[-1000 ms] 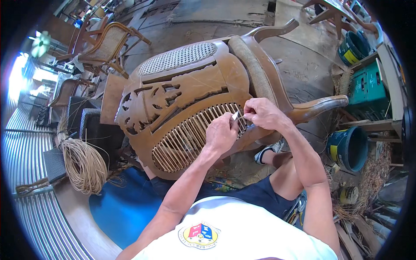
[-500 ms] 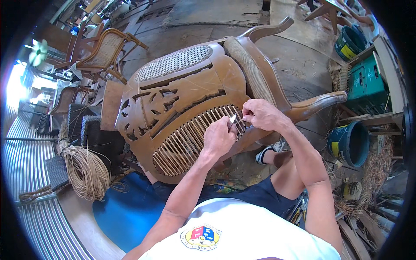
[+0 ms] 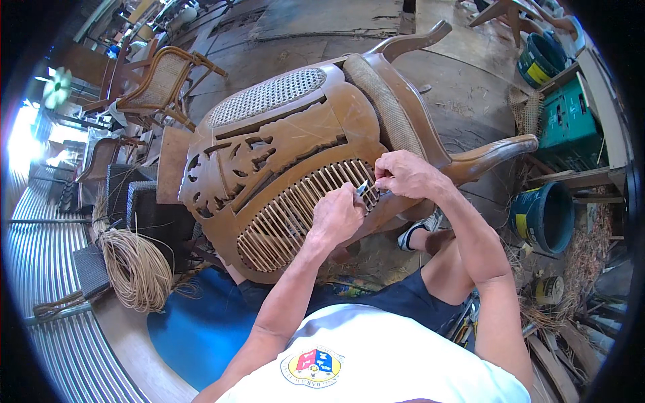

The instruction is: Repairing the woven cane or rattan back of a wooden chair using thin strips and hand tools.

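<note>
A carved brown wooden chair (image 3: 295, 134) lies on its side before me, with a finished cane mesh panel (image 3: 265, 97) and, nearer me, a panel of parallel cane strands (image 3: 289, 225). My left hand (image 3: 336, 215) is closed on a small pointed metal tool (image 3: 361, 188), held at that panel's right end. My right hand (image 3: 406, 176) is just right of it, fingertips pinched at the strands; what they grip is too small to make out.
A coil of cane (image 3: 138, 269) hangs at left by corrugated metal (image 3: 47, 282). Rattan chairs (image 3: 161, 87) stand back left. At right are a green crate (image 3: 564, 127), dark buckets (image 3: 541, 218) and scrap wood (image 3: 561, 363). My leg (image 3: 443, 269) is below the chair.
My left hand and the tool have shifted slightly downward and right against the panel; my right hand stays pinched at the same place. The view has shifted slightly.
</note>
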Available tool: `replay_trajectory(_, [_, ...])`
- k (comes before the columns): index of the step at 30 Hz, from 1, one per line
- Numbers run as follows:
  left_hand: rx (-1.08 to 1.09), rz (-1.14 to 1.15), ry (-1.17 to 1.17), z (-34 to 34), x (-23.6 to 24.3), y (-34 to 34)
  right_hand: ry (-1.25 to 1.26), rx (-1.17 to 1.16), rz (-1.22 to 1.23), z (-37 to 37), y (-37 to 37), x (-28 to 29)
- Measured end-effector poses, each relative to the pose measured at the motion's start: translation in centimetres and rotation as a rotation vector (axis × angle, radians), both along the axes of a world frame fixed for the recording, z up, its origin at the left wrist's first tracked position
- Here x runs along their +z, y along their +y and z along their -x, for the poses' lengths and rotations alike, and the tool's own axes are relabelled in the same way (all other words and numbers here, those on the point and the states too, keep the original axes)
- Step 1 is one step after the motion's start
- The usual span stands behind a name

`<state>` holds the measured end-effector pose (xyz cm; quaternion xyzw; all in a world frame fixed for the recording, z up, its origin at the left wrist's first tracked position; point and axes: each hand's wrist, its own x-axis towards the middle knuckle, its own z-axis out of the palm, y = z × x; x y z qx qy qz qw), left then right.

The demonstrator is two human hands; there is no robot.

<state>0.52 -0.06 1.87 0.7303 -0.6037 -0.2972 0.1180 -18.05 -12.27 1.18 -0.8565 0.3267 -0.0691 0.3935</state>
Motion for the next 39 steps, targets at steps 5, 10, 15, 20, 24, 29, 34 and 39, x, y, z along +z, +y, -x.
replay_trajectory(5, [-0.02,0.005,-0.022,-0.2,0.0,0.1,0.104,0.059,-0.055,-0.1,0.1,0.7])
replay_trajectory(10, [0.006,0.043,-0.025,0.5,-0.2,0.2,0.096,0.021,-0.046,0.1,0.2,0.4])
replay_trajectory(15, [0.036,0.115,-0.025,0.2,-0.7,0.6,0.011,0.044,-0.008,0.5,-0.1,0.2])
replay_trajectory(20, [0.139,0.215,0.275,-0.2,-0.9,0.5,-0.097,-0.269,0.024,4.7,-3.5,1.3])
replay_trajectory(24, [0.101,0.075,0.218,0.1,-0.2,0.4,-0.212,-0.432,-0.033,5.4,-3.9,0.8])
replay_trajectory(29, [0.069,0.093,0.261,-1.6,-1.1,1.9,-0.233,-0.404,-0.178,2.9,-1.5,1.4])
replay_trajectory(34, [0.102,0.064,0.161,-1.7,0.5,1.4,-0.37,-0.416,-0.253,2.2,0.4,0.4])
replay_trajectory(39, [0.115,0.167,-0.066,-1.8,0.3,0.6,-0.341,-0.519,-0.237,2.6,2.8,-0.8])
